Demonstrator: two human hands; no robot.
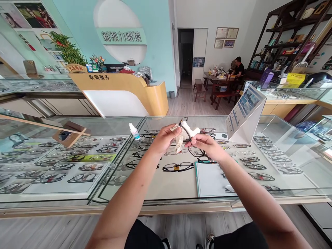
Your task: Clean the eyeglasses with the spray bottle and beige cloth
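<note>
Both hands are raised over the glass display counter (160,186). Between the thumb and fingers of my left hand (164,138) is a pale crumpled cloth (178,144), pressed against the dark frame of a pair of eyeglasses. My right hand (206,145) pinches these eyeglasses (195,152), whose rim hangs below the fingers. One dark temple end sticks up above the left thumb. Just behind the hands is a white knobbed object (190,129), partly hidden, whose kind I cannot make out. A small white spray bottle (134,131) stands to the left of my left hand.
Rows of eyeglasses (178,167) fill the counter, with a white teal-edged board (212,180) among them. A white sign stand (245,114) rises at right, a wooden stand (70,133) at left. Beyond are a cashier desk (116,93) and a person (237,67) at a table.
</note>
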